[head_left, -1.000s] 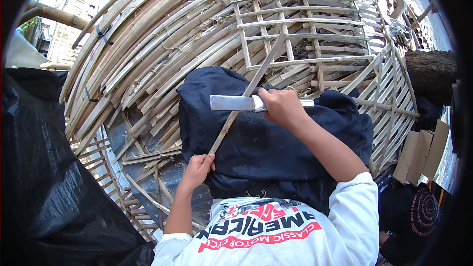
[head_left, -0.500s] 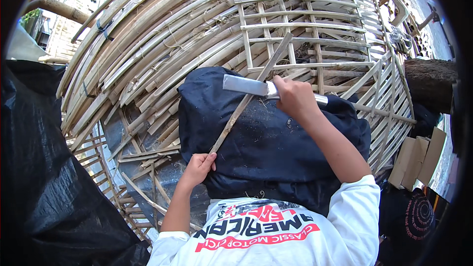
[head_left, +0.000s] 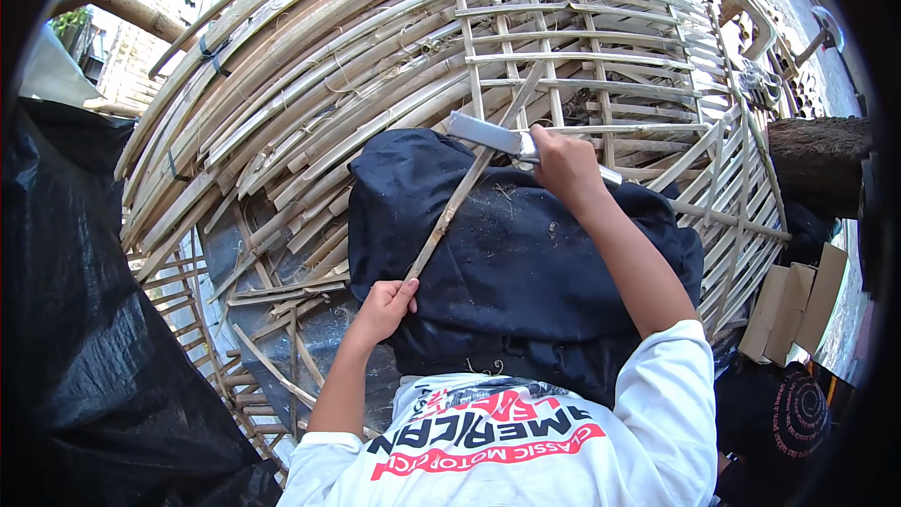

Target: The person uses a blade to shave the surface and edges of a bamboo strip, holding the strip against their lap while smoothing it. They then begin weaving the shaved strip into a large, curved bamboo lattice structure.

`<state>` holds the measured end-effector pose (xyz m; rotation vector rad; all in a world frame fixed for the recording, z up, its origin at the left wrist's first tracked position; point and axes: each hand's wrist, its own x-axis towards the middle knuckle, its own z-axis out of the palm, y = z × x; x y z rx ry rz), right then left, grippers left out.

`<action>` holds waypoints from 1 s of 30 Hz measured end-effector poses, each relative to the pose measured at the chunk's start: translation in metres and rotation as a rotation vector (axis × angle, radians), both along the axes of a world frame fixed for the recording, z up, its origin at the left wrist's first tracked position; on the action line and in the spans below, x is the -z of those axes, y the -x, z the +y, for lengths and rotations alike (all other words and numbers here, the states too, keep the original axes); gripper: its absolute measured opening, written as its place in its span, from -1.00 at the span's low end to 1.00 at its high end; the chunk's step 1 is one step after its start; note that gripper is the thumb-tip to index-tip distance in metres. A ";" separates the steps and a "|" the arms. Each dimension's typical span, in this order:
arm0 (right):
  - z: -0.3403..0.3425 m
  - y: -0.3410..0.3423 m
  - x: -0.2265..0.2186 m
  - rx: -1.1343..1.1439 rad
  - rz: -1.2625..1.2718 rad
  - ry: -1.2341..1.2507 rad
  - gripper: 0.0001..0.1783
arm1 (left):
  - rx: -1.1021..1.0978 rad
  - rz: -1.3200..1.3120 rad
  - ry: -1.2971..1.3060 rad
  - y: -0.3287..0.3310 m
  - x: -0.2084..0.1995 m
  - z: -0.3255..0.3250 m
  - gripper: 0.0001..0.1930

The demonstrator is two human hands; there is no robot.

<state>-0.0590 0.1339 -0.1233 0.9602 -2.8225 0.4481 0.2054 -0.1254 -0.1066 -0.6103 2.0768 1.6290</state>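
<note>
A: Which colours distinguish the knife point(head_left: 483, 133) and the strip point(head_left: 450, 213)?
B: Knife, silver-grey; strip, tan with darker mottling.
A: And the cloth point(head_left: 507, 268) and shirt point(head_left: 526, 451)?
B: Cloth, navy-black; shirt, white, printed red and black.
A: The lattice point(head_left: 546, 36)?
B: Straw-coloured, gridded.

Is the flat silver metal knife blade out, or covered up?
Out: the flat silver metal knife blade shows bare beyond the right hand, crossing over the long pale-brown wooden strip.

Room over black cloth point(head_left: 540, 291) right of strip point(head_left: 448, 222), knife point(head_left: 483, 132) across strip, lattice point(head_left: 593, 35) perhaps close
</note>
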 end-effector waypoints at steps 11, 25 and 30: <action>0.028 0.008 -0.006 0.008 -0.015 0.039 -0.82 | 0.012 0.021 -0.027 0.004 -0.001 0.002 -0.45; 0.072 -0.007 -0.001 0.506 -0.213 0.326 -0.73 | 0.005 0.121 0.116 -0.001 0.005 0.005 -0.46; 0.055 -0.056 -0.027 0.514 -0.436 0.630 -0.60 | -0.001 0.174 0.286 -0.010 -0.006 0.016 -0.48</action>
